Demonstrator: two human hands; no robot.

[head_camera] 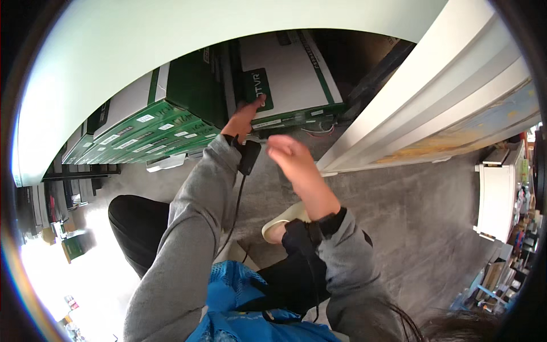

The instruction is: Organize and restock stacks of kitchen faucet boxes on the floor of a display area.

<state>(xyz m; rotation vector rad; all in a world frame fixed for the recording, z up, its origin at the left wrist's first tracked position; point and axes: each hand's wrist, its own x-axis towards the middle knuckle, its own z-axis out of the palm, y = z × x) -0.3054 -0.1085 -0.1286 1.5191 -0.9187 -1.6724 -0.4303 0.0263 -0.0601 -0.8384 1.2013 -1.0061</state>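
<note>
My left hand [247,116] reaches to the near end of a white and green cardboard box [286,72] and appears to touch its top by the dark label; its fingers are partly spread. To the left stand several green and white cardboard boxes [171,128] with small stickers on their ends. My right hand [292,156] is raised in front of the box, slightly blurred, with nothing seen in it. Thin wires [318,129] show at the box's right front edge. A black device [249,158] with a cable is strapped at my left wrist.
A white surface [213,17] curves over the boxes. On the right a white framed panel with a painted picture [470,124] leans across. Grey floor [406,205] lies below, with a white cabinet [495,196] at far right. Black metal shelving [81,174] is at the left.
</note>
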